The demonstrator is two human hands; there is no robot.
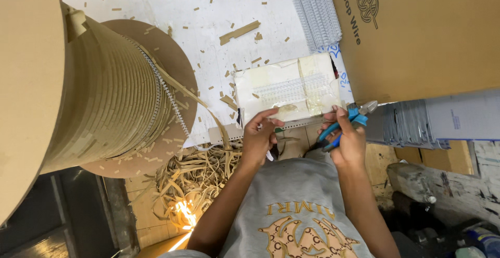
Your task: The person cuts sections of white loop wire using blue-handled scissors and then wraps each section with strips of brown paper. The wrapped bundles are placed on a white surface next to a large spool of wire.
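Observation:
My right hand (346,138) grips blue-handled cutting pliers (350,118), jaws pointing up and right by the edge of a white block (286,88). That block lies on the white table and carries a strip of white wire loops (291,88) taped across its top. My left hand (259,138) sits at the block's near edge, fingers curled and thumb raised, pinching the end of a thin wire strip (291,125) that runs along that edge. A large cardboard spool (99,96) on the left feeds a band of looped wire and brown paper strip (179,94) toward my hands.
A big brown cardboard box (416,34) stands at the back right, with stacked grey sheets (411,125) below it. A bundle of white wire combs (317,13) lies behind the block. Brown paper scraps litter the table (156,2); a tangled heap of paper strips (192,180) fills the floor.

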